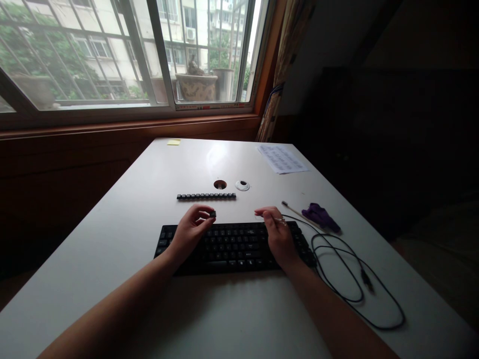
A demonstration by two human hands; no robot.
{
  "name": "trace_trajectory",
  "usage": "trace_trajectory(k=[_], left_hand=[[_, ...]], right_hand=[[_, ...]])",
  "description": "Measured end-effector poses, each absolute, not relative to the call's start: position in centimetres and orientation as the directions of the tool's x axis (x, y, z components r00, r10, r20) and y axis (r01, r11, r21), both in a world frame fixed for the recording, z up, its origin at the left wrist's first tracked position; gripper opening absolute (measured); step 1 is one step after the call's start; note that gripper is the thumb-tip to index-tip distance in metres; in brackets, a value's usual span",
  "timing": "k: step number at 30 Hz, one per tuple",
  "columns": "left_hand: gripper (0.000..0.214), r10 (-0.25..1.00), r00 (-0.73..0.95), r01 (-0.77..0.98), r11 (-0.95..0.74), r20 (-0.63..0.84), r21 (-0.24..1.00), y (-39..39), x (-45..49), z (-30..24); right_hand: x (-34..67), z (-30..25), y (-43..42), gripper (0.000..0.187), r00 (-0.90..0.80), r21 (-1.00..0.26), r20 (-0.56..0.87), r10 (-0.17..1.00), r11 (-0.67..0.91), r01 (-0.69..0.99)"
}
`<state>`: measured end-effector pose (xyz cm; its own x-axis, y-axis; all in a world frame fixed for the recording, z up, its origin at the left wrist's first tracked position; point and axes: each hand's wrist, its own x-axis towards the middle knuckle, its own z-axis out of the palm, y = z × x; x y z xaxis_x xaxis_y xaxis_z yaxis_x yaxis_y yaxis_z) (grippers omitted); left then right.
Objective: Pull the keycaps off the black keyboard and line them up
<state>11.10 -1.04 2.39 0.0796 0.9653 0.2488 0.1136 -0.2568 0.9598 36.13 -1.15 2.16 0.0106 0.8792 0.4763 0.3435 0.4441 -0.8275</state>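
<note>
A black keyboard (232,247) lies across the desk in front of me. My left hand (192,227), above its left part, pinches a small black keycap (213,214) between thumb and fingers. Over the keyboard's right part, my right hand (279,234) is closed around a thin wire tool (281,221); most of it is hidden by the fingers and its exact kind is unclear. Beyond the left hand, several black keycaps (205,196) stand side by side in a straight row. Both hands cover some of the keys.
The keyboard's cable (359,301) lies in loops at the right, beside a purple cloth (321,217) and a thin stick (303,216). Farther back are a desk hole (220,185), a round white cover (242,185), printed paper (282,159) and a yellow note (173,142).
</note>
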Motion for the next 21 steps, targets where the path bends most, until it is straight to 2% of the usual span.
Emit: trace_trajectory(k=[4, 8, 15, 21], left_hand=[[0.018, 0.884, 0.213, 0.244, -0.460, 0.415, 0.854, -1.5, 11.5, 2.2], [0.017, 0.770, 0.351, 0.334, -0.635, 0.534, 0.697, -2.0, 12.1, 1.8], [0.014, 0.729, 0.480, 0.439, -0.682, 0.488, 0.585, -2.3, 12.5, 0.8], [0.011, 0.734, 0.475, 0.439, -0.676, 0.486, 0.592, -2.1, 12.3, 0.2]], right_hand=[[36.2, 2.0, -1.6, 0.025, -0.050, -0.800, 0.468, 0.882, 0.447, 0.401], [36.3, 1.6, -1.9, 0.022, -0.230, -0.743, 0.485, 0.844, 0.536, 0.402], [36.2, 1.5, -1.7, 0.022, -0.449, -0.668, 0.482, 0.752, 0.647, 0.368], [36.1, 1.1, -1.5, 0.015, -0.509, -0.582, 0.531, 0.678, 0.728, 0.362]])
